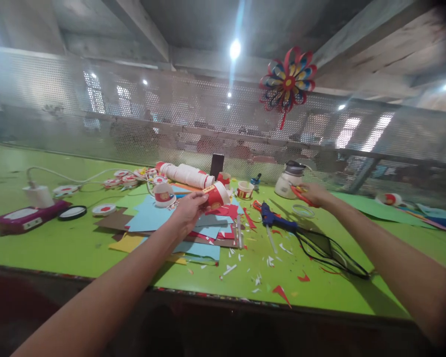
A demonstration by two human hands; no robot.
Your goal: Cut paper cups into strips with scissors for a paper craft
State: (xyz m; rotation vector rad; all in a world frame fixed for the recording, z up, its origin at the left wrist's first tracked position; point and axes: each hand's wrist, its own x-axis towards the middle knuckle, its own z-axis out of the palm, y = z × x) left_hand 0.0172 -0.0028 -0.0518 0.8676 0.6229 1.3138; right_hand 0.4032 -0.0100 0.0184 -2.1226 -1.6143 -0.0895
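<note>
Holding one paper cup (216, 196), perhaps scissors (301, 195)

A craft workshop: green table (52, 243) strewn with coloured paper (154, 218) (scraps too); glue gun (273, 219).

a paper cup (216, 195) is held over the paper sheets (178, 228) at the table (59, 243) centre, a glue gun (273, 219) is laid to their right, and a stack of cups (186, 174) is laid behind them.
</note>
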